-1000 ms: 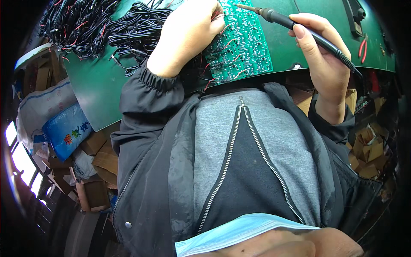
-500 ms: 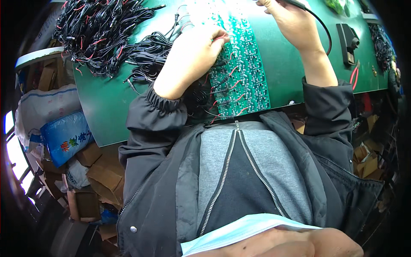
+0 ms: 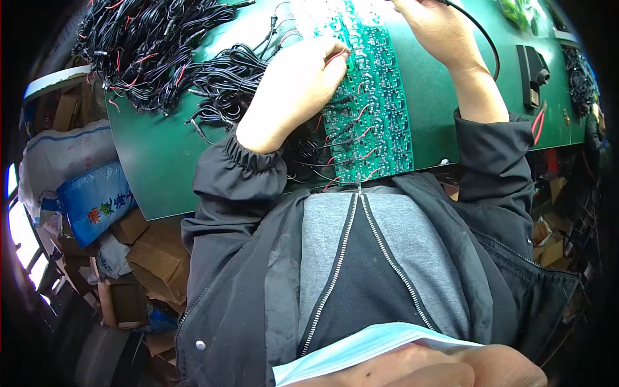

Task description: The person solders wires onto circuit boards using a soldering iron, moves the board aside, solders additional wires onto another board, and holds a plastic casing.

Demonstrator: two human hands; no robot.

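My left hand (image 3: 309, 80) pinches a thin red wire (image 3: 335, 57) between thumb and forefinger, over the left side of a green circuit board panel (image 3: 387, 129). Down the panel's near part, several black cables with red wire ends (image 3: 366, 132) lie along its left side. At the top edge, the fingers of my right hand (image 3: 442, 32) are closed round a soldering iron, mostly cut off by the frame; its black cord (image 3: 487, 42) loops down past the wrist. The iron's tip is out of view.
Bundles of black cables (image 3: 148, 55) heap at the far left of the green table (image 3: 151, 168). To the right stand a black holder (image 3: 532, 74) and red-handled pliers (image 3: 538, 122). A green bag (image 3: 522, 13) lies far right. Cardboard boxes (image 3: 158, 258) and a blue bag (image 3: 97, 203) fill the floor left.
The view has shifted slightly, so the panel appears a little farther right and lower. My left hand appears slightly farther right, still pinching the red wire; my right hand appears slightly higher.
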